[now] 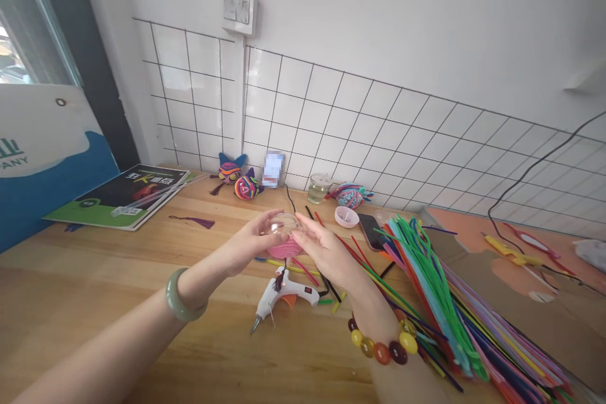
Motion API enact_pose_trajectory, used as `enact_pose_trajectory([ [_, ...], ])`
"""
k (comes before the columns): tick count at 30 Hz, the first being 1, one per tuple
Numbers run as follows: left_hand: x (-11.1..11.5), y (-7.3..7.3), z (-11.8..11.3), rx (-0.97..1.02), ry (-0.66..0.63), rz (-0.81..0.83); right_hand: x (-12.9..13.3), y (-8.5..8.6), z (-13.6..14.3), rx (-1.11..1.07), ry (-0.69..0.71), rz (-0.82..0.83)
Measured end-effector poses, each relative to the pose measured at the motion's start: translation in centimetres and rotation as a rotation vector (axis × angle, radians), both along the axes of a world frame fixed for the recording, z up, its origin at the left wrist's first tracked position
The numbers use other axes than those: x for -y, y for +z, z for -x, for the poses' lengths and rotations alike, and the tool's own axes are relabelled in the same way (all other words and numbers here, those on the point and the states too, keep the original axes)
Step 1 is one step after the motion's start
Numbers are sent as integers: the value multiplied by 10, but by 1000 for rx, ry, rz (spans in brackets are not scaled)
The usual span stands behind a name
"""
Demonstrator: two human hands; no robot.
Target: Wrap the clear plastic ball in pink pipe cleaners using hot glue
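Between my two hands is a clear plastic ball (285, 247), its lower part covered in pink ridged rows. A dark tassel (279, 280) hangs from its underside. My left hand (246, 243) closes on the ball's left side, and my right hand (324, 247) closes on its right side with fingers over the top. Part of the ball is hidden by the fingers. Just below it lies a white hot glue gun (269, 298) on the wooden table (189, 353), its nozzle pointing down and left. Loose pipe cleaners (307, 273) lie around the gun.
A thick pile of coloured pipe cleaners (430, 290) covers the right. Behind stand striped ornaments (246, 186), a propped phone (273, 169), a glass jar (319, 189), a pink bowl (347, 217) and a flat phone (372, 231). Books (137, 192) lie left; yellow-handled pliers (511, 251) lie right.
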State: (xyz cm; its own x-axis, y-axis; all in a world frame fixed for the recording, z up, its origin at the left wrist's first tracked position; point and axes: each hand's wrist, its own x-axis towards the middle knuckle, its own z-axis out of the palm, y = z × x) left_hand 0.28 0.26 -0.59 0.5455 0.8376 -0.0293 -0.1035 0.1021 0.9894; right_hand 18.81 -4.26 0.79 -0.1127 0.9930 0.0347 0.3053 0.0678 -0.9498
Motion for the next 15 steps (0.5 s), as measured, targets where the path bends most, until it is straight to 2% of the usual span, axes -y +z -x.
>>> enact_pose_trajectory([
  [6,-2,5,3,128,-18,154,4,10,-3,-82,-11,22],
  [15,-2,8,3,197,-1,190,6,14,2,-146,-31,-12],
])
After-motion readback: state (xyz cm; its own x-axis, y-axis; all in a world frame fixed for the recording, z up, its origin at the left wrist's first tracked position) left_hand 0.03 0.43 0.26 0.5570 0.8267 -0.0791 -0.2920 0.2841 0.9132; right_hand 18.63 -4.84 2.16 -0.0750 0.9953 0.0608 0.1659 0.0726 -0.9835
